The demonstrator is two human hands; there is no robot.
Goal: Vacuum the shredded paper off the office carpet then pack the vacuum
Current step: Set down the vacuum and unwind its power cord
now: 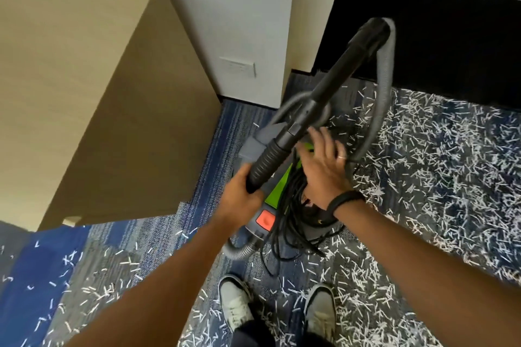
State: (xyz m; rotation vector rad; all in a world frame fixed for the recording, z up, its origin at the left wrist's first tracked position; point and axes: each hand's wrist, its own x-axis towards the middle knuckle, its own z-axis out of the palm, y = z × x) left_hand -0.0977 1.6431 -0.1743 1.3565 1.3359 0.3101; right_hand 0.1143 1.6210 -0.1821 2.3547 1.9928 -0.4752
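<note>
Blue-grey carpet (174, 236) was strewn with shredded paper (439, 177), densest to the right. Canister vacuum (270, 194) sat on it beside a wooden cabinet (93, 87). Left hand (242, 197) gripped the black wand (318, 98) at its ribbed end. Right hand (324, 166), fingers spread, apparently rested on the coiled power cord (290, 205).

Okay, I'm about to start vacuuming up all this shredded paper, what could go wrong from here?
1. The black power cord lies in a loose tangle over the vacuum body and trails toward your shoes; it could snag or trip you.
2. The grey hose loops wide behind the wand your left hand grips; it may kink or catch.
</note>
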